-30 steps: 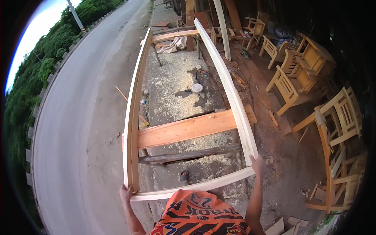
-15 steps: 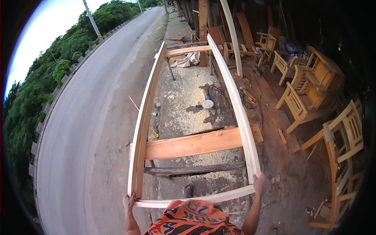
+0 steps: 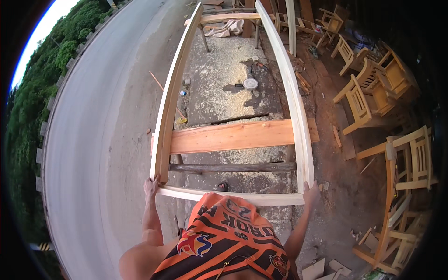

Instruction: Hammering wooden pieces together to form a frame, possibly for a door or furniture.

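A long pale wooden frame stretches away from me. Its left beam (image 3: pixel 175 95) and right beam (image 3: pixel 293 98) meet a short crosspiece (image 3: pixel 233 196) at the near end, close against my shirt. My left hand (image 3: pixel 151 185) is closed round the near left corner, where beam and crosspiece come together. At the near right corner my right hand (image 3: pixel 311 192) grips the joint from outside, thumb on top; its fingers are partly hidden. A broad reddish plank (image 3: pixel 233 136) lies crosswise beneath both beams, and another crosswise board (image 3: pixel 228 17) is under their far ends.
A rough pole (image 3: pixel 233 168) runs crosswise below the frame. On the sawdust-covered ground lies a corded power tool with a round disc (image 3: pixel 250 84). Unfinished wooden chairs (image 3: pixel 364 100) crowd the right side. A paved road (image 3: pixel 88 140) passes on the left.
My view has tipped downward, so the frame sits higher in the picture and more of my shirt shows. Both hands stay at the same corners. The crosspiece's right end looks closer against the right beam.
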{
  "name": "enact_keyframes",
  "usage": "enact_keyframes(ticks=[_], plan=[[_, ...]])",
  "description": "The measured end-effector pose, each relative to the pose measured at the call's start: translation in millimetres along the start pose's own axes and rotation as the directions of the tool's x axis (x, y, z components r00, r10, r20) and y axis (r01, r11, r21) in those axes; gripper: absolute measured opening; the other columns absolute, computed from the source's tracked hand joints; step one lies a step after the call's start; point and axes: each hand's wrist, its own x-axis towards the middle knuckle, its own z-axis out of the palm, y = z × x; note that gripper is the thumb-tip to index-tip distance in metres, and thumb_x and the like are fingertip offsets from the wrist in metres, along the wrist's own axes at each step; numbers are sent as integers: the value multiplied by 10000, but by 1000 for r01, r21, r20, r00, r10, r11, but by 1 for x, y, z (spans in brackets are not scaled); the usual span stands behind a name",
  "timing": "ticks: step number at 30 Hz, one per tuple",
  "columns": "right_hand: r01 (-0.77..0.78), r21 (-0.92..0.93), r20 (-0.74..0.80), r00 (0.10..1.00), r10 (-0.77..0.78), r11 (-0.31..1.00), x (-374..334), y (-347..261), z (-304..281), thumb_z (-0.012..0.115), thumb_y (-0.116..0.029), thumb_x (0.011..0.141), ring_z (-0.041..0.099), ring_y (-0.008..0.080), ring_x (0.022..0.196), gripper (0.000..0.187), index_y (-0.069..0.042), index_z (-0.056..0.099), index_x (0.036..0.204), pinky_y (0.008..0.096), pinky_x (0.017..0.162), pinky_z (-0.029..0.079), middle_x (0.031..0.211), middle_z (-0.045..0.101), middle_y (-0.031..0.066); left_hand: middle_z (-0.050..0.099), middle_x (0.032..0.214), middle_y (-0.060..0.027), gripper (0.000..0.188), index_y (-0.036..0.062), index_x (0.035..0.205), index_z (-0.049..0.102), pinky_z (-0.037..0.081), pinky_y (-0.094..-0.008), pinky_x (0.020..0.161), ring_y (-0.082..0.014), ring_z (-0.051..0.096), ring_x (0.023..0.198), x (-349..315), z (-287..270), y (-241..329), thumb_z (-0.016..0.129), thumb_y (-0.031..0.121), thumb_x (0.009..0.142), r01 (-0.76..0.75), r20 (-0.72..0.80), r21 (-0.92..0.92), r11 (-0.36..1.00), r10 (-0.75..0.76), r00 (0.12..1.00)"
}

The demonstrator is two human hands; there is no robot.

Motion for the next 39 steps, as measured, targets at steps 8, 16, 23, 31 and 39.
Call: enact_keyframes(ticks=[8,16,23,31,39], plan=[[73,4,-43,996,-72,997,17,9,5,658,-426,930,654,427,1086,497,-9,659,1201,507,900,507,1151,694,235,719,822,-243,505,-94,963,705,550,-420,727,-329,733,806,41,3,0,722,365,751,-138,199,-146,980,166,966],[117,28,-41,992,-116,993,21,8,2,667,-418,927,661,422,1066,459,-32,677,1177,490,887,507,1110,706,230,731,863,-166,441,-94,1053,687,540,-365,673,-217,696,725,2,-7,7,720,288,835,-107,265,-348,931,207,942],[84,64,-27,996,-82,994,15,17,2,670,-494,904,657,464,1021,562,13,639,1144,519,868,523,1088,693,267,725,888,-173,432,-109,1069,661,543,-345,675,-224,724,723,-32,-14,-31,714,267,863,-158,241,-215,964,209,948],[-84,931,37,990,136,356,9,87,6,270,-561,1075,413,300,1431,691,-40,407,1508,426,1191,267,1528,465,200,720,892,-115,349,-82,1021,685,522,-335,716,-175,670,815,-25,-10,-58,742,229,875,-87,261,-250,964,154,953],[62,828,294,798,526,-557,-7,15,66,226,-615,1049,433,337,1395,783,1,355,1516,461,1190,288,1497,450,203,716,876,-114,338,-75,1020,691,505,-335,693,-187,652,788,-17,-3,-67,754,212,854,-131,235,-208,969,179,955]])
